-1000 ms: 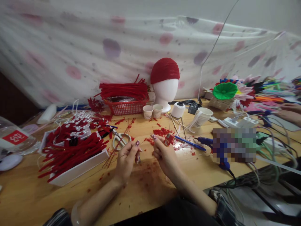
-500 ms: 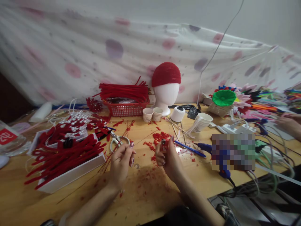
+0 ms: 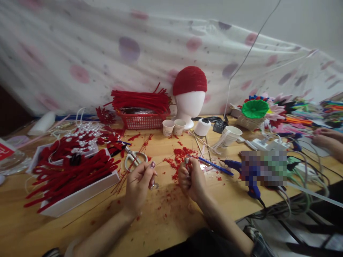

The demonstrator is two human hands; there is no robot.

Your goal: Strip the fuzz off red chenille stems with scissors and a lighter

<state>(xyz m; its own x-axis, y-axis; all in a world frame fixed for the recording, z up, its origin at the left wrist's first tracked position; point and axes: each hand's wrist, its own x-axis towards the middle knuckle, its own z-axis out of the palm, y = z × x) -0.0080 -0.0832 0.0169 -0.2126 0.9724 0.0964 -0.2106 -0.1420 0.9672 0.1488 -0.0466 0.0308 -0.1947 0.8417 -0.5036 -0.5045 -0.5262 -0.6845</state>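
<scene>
Red lighter (image 3: pixel 187 163), its metal top raised, is gripped in the curled right hand (image 3: pixel 193 178), at three o'clock from the left hand (image 3: pixel 138 181); there, thumb and fingertip are pinched together, and whether anything is held cannot be told. Scissors (image 3: pixel 131 153) are set at eleven o'clock from the left hand. Beyond the lighter, red scraps (image 3: pixel 183 153) are strewn; farther, at twelve, a red-covered mannequin head (image 3: pixel 189 101) is stood.

No legible lettering, red label (image 3: pixel 5 151) included
</scene>
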